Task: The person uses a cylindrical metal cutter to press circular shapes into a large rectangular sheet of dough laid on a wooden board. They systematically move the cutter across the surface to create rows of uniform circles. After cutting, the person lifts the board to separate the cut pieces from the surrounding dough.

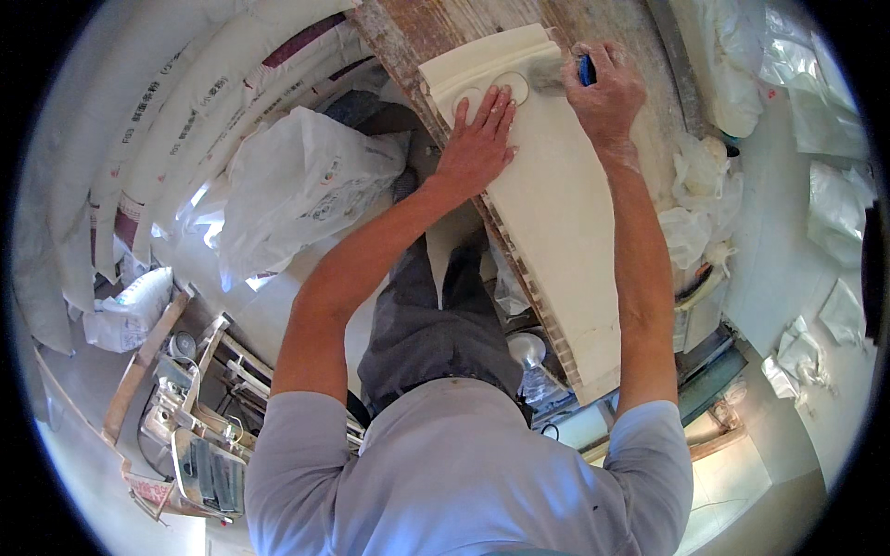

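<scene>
- Clock directions are read with twelve at the far edge of the view.
- Pale sheet [549, 213]: lies lengthwise on the wooden table [400, 35], its main length extending toward five o'clock from the left hand [475, 150] and toward seven from the right hand [610, 91].
- Left hand: palm down, fingers extended and slightly apart, fingertips resting on the sheet beside a round outline [512, 89].
- Right hand: closed around a blue-handled tool [586, 70], at the sheet's two o'clock edge; a greyish, blurred part points toward nine. Type of tool cannot be told; whether the blurred part touches the sheet cannot be told.
- Folded strip [491, 54]: at the sheet's far end, twelve o'clock from the left hand.
- White plastic bag [297, 190]: between eight and nine o'clock from the left hand, well apart.
- Stacked sacks [181, 116]: farther out at nine o'clock, beyond the bag.
</scene>
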`<move>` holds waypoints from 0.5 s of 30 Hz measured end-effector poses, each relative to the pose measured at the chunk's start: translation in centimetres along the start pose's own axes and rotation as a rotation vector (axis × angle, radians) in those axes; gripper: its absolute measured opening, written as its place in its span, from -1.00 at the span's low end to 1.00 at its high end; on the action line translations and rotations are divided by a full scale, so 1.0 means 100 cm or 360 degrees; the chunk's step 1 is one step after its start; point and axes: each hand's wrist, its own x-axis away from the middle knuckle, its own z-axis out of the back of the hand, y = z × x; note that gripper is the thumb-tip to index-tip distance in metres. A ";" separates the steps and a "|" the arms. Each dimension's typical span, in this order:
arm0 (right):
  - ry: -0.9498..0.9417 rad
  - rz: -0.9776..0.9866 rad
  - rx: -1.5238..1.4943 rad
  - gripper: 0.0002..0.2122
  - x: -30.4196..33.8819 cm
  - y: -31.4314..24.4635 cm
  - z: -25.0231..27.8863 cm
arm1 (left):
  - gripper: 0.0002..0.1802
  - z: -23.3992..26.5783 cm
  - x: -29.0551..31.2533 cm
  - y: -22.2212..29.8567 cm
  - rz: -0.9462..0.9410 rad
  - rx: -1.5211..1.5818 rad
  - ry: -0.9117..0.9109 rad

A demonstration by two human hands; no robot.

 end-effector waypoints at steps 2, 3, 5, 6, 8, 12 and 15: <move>-0.0003 0.0028 -0.0016 -0.81 -0.002 -0.002 -0.004 | -0.16 0.000 0.000 -0.002 0.0008 0.0029 0.0004; -0.0013 0.0042 -0.0019 -0.81 -0.003 -0.002 -0.005 | -0.16 0.001 0.000 -0.002 0.0009 0.0048 0.0008; -0.0014 0.0078 -0.0007 -0.81 -0.005 -0.002 -0.007 | -0.15 0.001 -0.001 -0.002 0.0012 0.0086 0.0017; -0.0007 0.0101 0.0013 -0.81 -0.007 -0.001 -0.009 | -0.15 0.001 -0.002 -0.001 0.0013 0.0109 0.0023; -0.0026 0.0143 0.0030 -0.81 -0.008 0.001 -0.011 | -0.15 0.000 -0.002 -0.001 0.0027 0.0088 -0.0011; -0.0092 0.0234 0.0039 -0.82 -0.009 0.003 -0.017 | -0.16 -0.001 -0.002 0.000 0.0035 0.0076 -0.0038; -0.0019 0.0263 -0.0022 -0.82 -0.002 0.001 -0.031 | -0.16 -0.002 -0.003 0.000 0.0031 0.0126 0.0017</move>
